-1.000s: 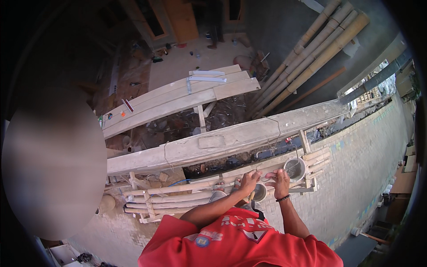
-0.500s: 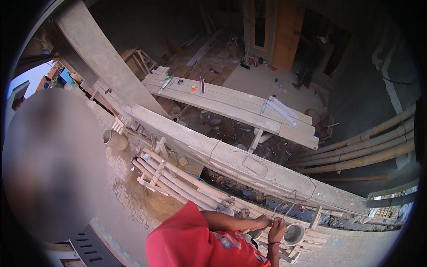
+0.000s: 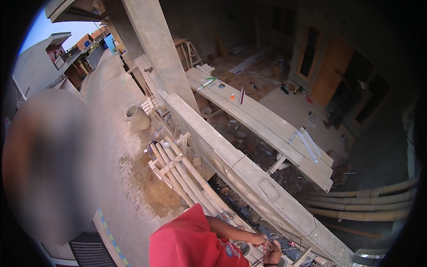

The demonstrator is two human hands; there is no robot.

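At the bottom of the view my left hand [image 3: 259,239] and my right hand [image 3: 272,253] meet in front of my red shirt. Both have their fingers pinched together, close to each other. Between them is what looks like a thin wire [image 3: 278,236], part of which extends toward the long concrete beam [image 3: 231,164]; its ends are hard to follow. A dark band circles my right wrist. Just below the hands, the rim of a bucket [image 3: 243,248] shows, partly covered by my arm.
Bamboo poles [image 3: 191,174] lie on a wooden rack beside the beam. Beyond it, a plank platform [image 3: 262,120] carries tubes, an orange item and metal strips. More bamboo [image 3: 360,202] lies at right. A concrete pillar [image 3: 158,44] rises, and a cylindrical pot [image 3: 138,117] stands on paving.
The view has turned left and up, so the scene has shifted right and tilted, and more of the lane shows. My hands remain together, now lower in the picture.
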